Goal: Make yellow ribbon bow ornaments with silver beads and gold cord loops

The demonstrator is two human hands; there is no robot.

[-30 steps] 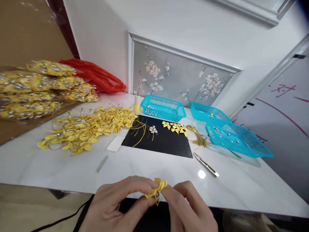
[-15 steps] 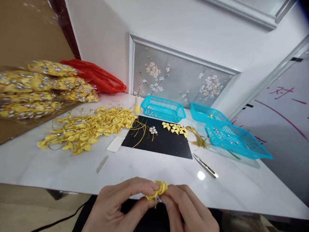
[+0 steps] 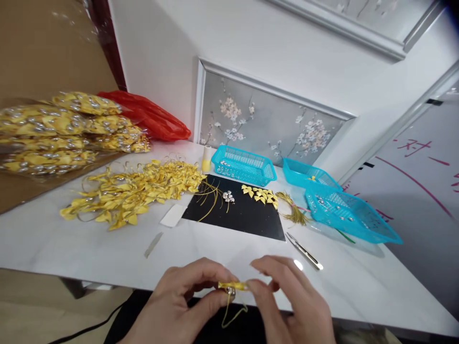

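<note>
My left hand (image 3: 190, 303) pinches a small yellow ribbon flower (image 3: 233, 285) above the table's front edge. A cluster of silver beads (image 3: 230, 291) sits beneath the ribbon, and a thin gold cord (image 3: 234, 319) hangs from it in a loop. At the flower's right end, the thumb of my right hand (image 3: 290, 301) touches the ribbon, its forefinger raised apart from the thumb. On the black mat (image 3: 233, 224) ahead lie yellow ribbon pieces (image 3: 261, 195), a bunch of silver beads (image 3: 228, 196) and loose gold cords (image 3: 211, 203).
Finished-looking yellow sprigs (image 3: 136, 191) are heaped at left, beside bagged bundles (image 3: 46, 119) and a red bag (image 3: 154, 117). Blue baskets (image 3: 244, 165) stand along the back and right. Thread snips (image 3: 304, 252), a cord bundle (image 3: 292, 210) and a thread spool (image 3: 206, 159) lie nearer.
The yellow flower has tipped so its edge faces me, and the cord loop now shows below. My right forefinger has lifted off, and that hand has shifted slightly right.
</note>
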